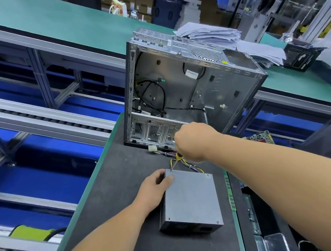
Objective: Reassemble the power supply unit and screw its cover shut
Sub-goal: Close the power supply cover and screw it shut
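Head view: grey power supply unit lies flat on the dark mat of the desk, cover side up, near the middle of the frame, between the two forearms. Left hand grips the unit's far-left corner, thumb pressed on the top cover, fingers curled down over the left side wall. Right hand is closed round a screwdriver with a yellow-and-black handle; most of the handle is hidden inside the fist. The shaft slants down and left, tip touching the cover at the far-left corner, just beside the left thumb. A screw head shows at the far-right corner of the cover, and small ones at the near corners. A bundle of coloured wires comes out of the unit's far side and runs under the right hand to a white connector lying on the mat. Just behind stands an open, empty computer case, upright, inside facing the camera, with black cables hanging in it. A stack of papers sits behind the case on the green desk surface. Green circuit board at right, partly hidden by the right forearm. Roller conveyor frames run along the left.
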